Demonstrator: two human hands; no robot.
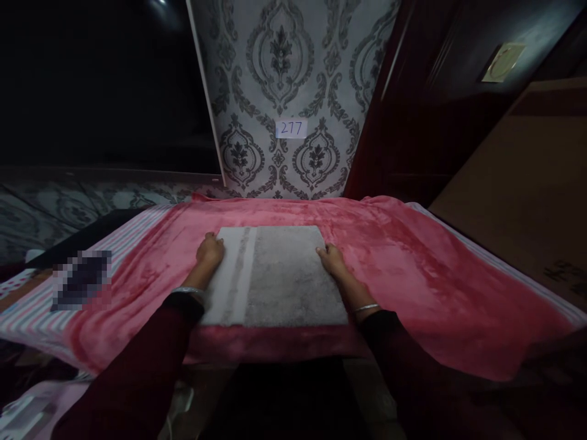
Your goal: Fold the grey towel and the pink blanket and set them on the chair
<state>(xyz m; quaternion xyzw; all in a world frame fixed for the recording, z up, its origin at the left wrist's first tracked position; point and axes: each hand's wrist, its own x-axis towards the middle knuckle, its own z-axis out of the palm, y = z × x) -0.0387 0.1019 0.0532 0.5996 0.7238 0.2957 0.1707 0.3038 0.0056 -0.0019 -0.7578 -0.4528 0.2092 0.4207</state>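
Observation:
A flat, folded grey towel [293, 278] with a white band and a thin grey stripe along its left side lies in front of me. Underneath it spreads a pink plush blanket [394, 256]. My left hand [211, 249] is closed on the towel's left edge near the far corner, fingers curled. At the opposite edge, my right hand [331, 260] pinches the towel between thumb and fingers. Both wrists wear a silver bangle, and dark sleeves cover my forearms.
The blanket lies over a striped cloth [142, 235] on the table. A large dark screen [105, 85] stands at the back left. A cardboard box [527, 183] leans at the right. A paper marked 277 [291, 128] is on the patterned wall. A blurred-out dark item [82, 280] lies at the left.

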